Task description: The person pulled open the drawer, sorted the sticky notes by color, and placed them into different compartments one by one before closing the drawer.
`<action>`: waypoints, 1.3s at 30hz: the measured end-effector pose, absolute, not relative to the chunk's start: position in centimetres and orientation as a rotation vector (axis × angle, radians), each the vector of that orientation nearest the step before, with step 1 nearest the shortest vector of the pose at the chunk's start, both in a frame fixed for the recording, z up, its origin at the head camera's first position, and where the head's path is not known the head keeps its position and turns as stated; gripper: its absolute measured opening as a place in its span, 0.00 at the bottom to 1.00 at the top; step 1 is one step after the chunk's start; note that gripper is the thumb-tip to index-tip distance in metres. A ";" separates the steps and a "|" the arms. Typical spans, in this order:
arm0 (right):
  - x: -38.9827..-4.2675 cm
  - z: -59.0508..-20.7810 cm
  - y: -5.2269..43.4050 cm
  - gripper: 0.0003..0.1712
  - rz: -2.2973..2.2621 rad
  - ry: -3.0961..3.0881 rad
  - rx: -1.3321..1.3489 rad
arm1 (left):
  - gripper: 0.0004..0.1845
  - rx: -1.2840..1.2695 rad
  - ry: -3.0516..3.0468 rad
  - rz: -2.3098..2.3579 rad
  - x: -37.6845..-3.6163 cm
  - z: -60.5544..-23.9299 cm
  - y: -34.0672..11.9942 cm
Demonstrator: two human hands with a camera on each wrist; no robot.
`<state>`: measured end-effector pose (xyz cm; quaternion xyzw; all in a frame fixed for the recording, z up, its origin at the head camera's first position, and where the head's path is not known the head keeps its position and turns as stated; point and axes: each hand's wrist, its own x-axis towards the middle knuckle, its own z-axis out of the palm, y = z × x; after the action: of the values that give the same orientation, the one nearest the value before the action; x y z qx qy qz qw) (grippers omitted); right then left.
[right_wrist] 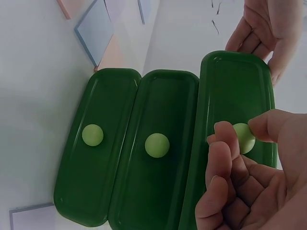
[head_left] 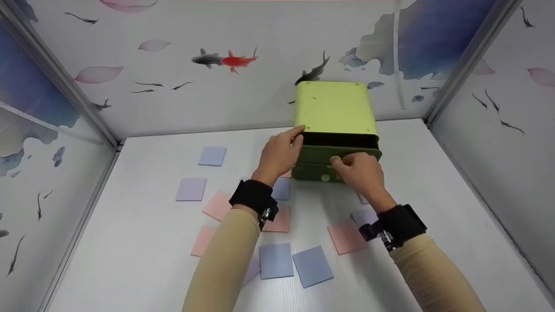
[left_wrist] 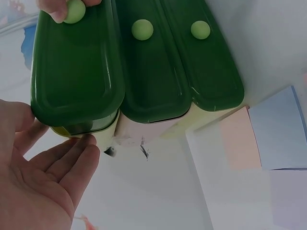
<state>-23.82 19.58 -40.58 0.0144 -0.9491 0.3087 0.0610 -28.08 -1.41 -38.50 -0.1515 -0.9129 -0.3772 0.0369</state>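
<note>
Toward the back of the table (head_left: pixel 130 234), right of centre, one cabinet (head_left: pixel 334 106) is standing near the printed wall (head_left: pixel 243 102): yellow-green casing, three green drawers stacked and facing me.

Top drawer (right_wrist: pixel 235 86): sitting partly out, a dark gap showing between its upper edge and the casing. Middle drawer (right_wrist: pixel 158 105) and bottom drawer (right_wrist: pixel 105 96): sitting farther in, each bearing a round pale-green knob.

Right hand (head_left: pixel 362 171): clamped on the top knob (right_wrist: pixel 245 139); I am pinching it between thumb and fingers.

Left hand (head_left: pixel 279 154): clamped on nothing, fingers nearly straight; I am resting it against the cabinet's left side, near the upper front corner.

Straps, black, two: wrapping the left wrist (head_left: pixel 253 195) and the right wrist (head_left: pixel 403 225). Sleeves (head_left: pixel 225 264), tan: covering both forearms.

Square cards, flat on the table: I am seeing two blue cards (head_left: pixel 276 261) lying side by side nearest me, one tilted; one pink card (head_left: pixel 347 236) lying just left of the right strap; one purple card (head_left: pixel 190 189) lying at far left, a lone blue card (head_left: pixel 212 156) lying beyond it; more pink cards (head_left: pixel 204 240) lying about the left forearm, some partly hidden.
</note>
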 end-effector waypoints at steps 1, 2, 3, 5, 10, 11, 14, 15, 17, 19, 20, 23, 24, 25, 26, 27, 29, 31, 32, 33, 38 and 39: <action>-23.7 -40.6 19.6 0.27 0.931 -2.871 0.043 | 0.22 -0.463 -2.800 -1.157 -28.1 -38.5 -1.4; -23.7 -40.5 19.5 0.27 0.930 -2.870 0.041 | 0.22 -0.462 -2.799 -1.155 -28.1 -38.5 -1.4; -23.6 -40.5 19.5 0.27 0.930 -2.867 0.039 | 0.22 -0.460 -2.798 -1.154 -28.2 -38.5 -1.4; -23.4 -40.5 19.5 0.26 0.929 -2.866 0.039 | 0.21 -0.455 -2.797 -1.157 -28.2 -38.5 -1.4; -22.7 -40.6 19.4 0.28 0.929 -2.866 0.053 | 0.22 -0.439 -2.824 -1.155 -28.3 -38.5 -1.4; -22.6 -40.6 19.4 0.28 0.925 -2.867 0.054 | 0.23 -0.437 -2.829 -1.152 -28.3 -38.5 -1.4; -22.4 -40.6 19.4 0.28 0.916 -2.876 0.051 | 0.24 -0.433 -2.848 -1.140 -28.3 -38.4 -1.5; -22.3 -40.6 19.4 0.28 0.912 -2.881 0.050 | 0.24 -0.433 -2.853 -1.139 -28.2 -38.3 -1.5; -22.2 -40.5 19.4 0.28 0.909 -2.891 0.048 | 0.25 -0.430 -2.863 -1.143 -28.3 -38.3 -1.5; -22.0 -40.5 19.5 0.28 0.909 -2.899 0.047 | 0.26 -0.429 -2.874 -1.148 -28.3 -38.2 -1.5; -21.9 -40.5 19.5 0.28 0.909 -2.902 0.049 | 0.26 -0.429 -2.877 -1.150 -28.3 -38.2 -1.5; -21.7 -40.5 19.6 0.27 0.910 -2.903 0.053 | 0.26 -0.435 -2.877 -1.148 -28.4 -38.2 -1.6; -21.7 -40.5 19.6 0.27 0.909 -2.903 0.053 | 0.26 -0.439 -2.875 -1.144 -28.4 -38.2 -1.6; -21.6 -40.5 19.6 0.27 0.908 -2.901 0.055 | 0.26 -0.441 -2.873 -1.140 -28.4 -38.2 -1.6; -21.5 -40.6 19.6 0.26 0.907 -2.899 0.057 | 0.26 -0.443 -2.872 -1.133 -28.4 -38.2 -1.6; -21.5 -40.6 19.5 0.26 0.906 -2.898 0.057 | 0.26 -0.446 -2.870 -1.127 -28.3 -38.2 -1.6; -21.3 -40.5 19.5 0.26 0.905 -2.897 0.057 | 0.27 -0.450 -2.869 -1.118 -28.3 -38.2 -1.5; -21.3 -40.5 19.5 0.26 0.906 -2.897 0.062 | 0.27 -0.454 -2.868 -1.117 -28.3 -38.2 -1.6; -21.2 -40.5 19.5 0.26 0.905 -2.897 0.064 | 0.27 -0.455 -2.867 -1.118 -28.3 -38.2 -1.6; -21.2 -40.5 19.5 0.26 0.906 -2.899 0.065 | 0.27 -0.456 -2.867 -1.120 -28.3 -38.2 -1.6; -21.1 -40.6 19.6 0.25 0.923 -2.901 0.079 | 0.26 -0.454 -2.864 -1.152 -28.3 -38.2 -1.6; -21.0 -40.7 19.6 0.25 0.927 -2.899 0.082 | 0.26 -0.454 -2.862 -1.157 -28.3 -38.1 -1.6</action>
<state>-21.04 19.62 -40.65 0.0268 -0.9510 0.3041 0.0483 -28.30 -1.62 -38.15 -0.1454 -0.9172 -0.3708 0.0109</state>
